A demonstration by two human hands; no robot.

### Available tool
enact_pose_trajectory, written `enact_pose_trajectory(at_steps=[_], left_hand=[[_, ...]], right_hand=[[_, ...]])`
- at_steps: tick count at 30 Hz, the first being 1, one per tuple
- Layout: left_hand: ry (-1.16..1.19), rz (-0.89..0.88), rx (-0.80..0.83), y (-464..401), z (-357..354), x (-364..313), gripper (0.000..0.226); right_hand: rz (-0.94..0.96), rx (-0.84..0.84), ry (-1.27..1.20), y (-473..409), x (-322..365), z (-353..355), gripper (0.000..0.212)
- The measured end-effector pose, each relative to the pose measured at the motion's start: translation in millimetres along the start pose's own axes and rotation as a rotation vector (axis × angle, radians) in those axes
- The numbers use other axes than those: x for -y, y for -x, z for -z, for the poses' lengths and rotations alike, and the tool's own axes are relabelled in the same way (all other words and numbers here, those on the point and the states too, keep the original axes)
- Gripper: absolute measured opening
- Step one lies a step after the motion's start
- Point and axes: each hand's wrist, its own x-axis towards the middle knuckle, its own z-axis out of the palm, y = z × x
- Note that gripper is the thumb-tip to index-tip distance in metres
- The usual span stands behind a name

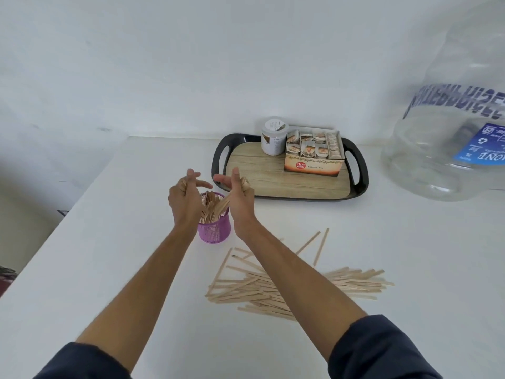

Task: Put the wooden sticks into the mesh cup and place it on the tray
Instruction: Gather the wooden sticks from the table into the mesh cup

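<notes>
On the white worktop, the left hand and right hand each grasp wooden sticks above the purple mesh cup, which already holds some. A loose pile of sticks lies right of the cup and nearer the person; the tray sits beyond it to the right.

I see the mesh cup standing on the tabletop with sticks in it. A loose pile of sticks lies nearer and to its right. The tray sits farther right, carrying a tea box and a tub at its far side. A water jug stands far right.
</notes>
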Motion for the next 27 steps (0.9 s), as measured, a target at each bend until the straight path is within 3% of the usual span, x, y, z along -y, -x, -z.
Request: enact_pose_trajectory(at_steps=[2,4,7,11,15,20,25,27], left_hand=[[-0.011,0.039,0.016,1.9,0.5,6.1,0.037],[-0.025,0.035,0.012,4.6,2.3,10.9,0.022],[-0.047,-0.038,-0.039,13.9,6.8,13.1,0.034],[-0.080,-0.269,-0.157,32.4,11.8,9.7,0.027],[-0.196,-0.532,-0.178,53.3,13.7,12.4,0.023],[-0.334,-0.749,0.138,96.1,9.3,28.9,0.023],[-0.671,-0.573,0.692,125.5,5.7,52.8,0.056],[-0.802,-0.553,0.815,132.8,2.6,59.0,0.069]], right_hand=[[-0.053,0.053,0.034,0.4,-7.4,1.6,0.040],[-0.078,0.107,0.074,2.8,-7.9,7.2,0.061],[-0.015,0.090,0.135,5.3,-8.7,20.2,0.059],[0.027,-0.007,0.172,9.9,-8.2,41.1,0.053],[0.104,-0.049,0.280,20.5,-6.6,69.8,0.031],[0.183,-0.017,0.557,50.2,-0.7,120.6,0.012],[0.162,0.076,0.967,86.8,4.9,184.4,0.017],[0.125,0.147,1.227,98.6,9.0,208.0,0.027]])
